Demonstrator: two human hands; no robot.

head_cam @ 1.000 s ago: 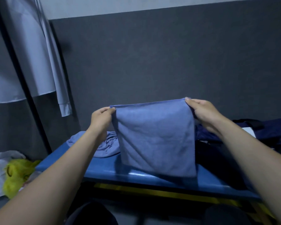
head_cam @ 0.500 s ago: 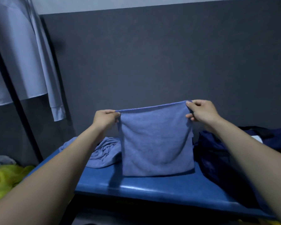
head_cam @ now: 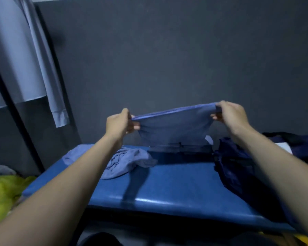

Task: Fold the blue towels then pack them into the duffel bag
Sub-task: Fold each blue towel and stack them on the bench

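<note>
A: Towels first: where are we, biggest thing down?

B: I see the blue table (head_cam: 176, 185) spanning the view, the dark duffel bag (head_cam: 238, 167) on its right end, a crumpled second towel (head_cam: 121, 162) at the left. The blue towel (head_cam: 174, 128) hangs in the air above the table's far edge, stretched between both hands.

A: Grips?

B: My left hand (head_cam: 118, 124) pinches one top corner, my right hand (head_cam: 229, 115) the other, fingers curled round the hem.

A: Step?

B: Mid-fold, I'd judge. Next calls for laying it flat and halving it.

A: Changes?

B: Half a second ago it hung lower, its hem at the table; now it's raised and tilted flatter.
</note>
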